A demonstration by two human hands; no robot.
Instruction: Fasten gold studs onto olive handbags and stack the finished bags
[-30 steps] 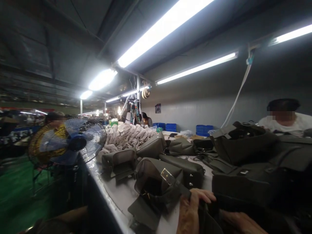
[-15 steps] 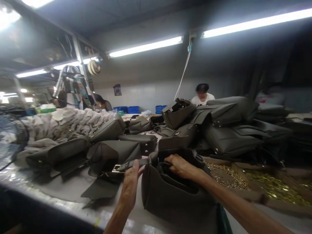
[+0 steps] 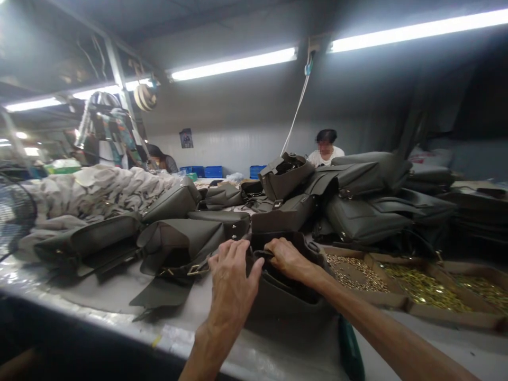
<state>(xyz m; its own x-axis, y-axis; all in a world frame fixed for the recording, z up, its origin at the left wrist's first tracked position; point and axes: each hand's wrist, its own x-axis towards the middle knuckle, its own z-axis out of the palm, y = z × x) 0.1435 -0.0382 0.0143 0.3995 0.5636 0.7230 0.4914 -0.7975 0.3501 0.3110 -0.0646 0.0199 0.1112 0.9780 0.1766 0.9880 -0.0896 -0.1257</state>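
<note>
A dark grey-green handbag [image 3: 289,307] stands on the table in front of me with its top open and its flap raised at the back. My left hand [image 3: 233,275] is at the bag's upper left side, fingers bent over the edge and thumb toward the opening. Inside the mouth, my right hand [image 3: 286,258] has its fingers curled round the inner edge; the fingertips are hidden. Left of the left hand, a strap with a gold buckle [image 3: 196,270] sticks out from the bag.
Several similar bags [image 3: 182,243] lie to the left, and a pile of bags [image 3: 365,217] rises behind and to the right. Boxes of small gold hardware [image 3: 426,286] stand at right. Pale cloth [image 3: 99,190] and a fan [image 3: 16,217] are at left. A person [image 3: 326,151] sits across the table.
My left hand has moved from beside the buckled strap up and right onto the bag's edge. The right hand stays in the opening. The view has shifted slightly.
</note>
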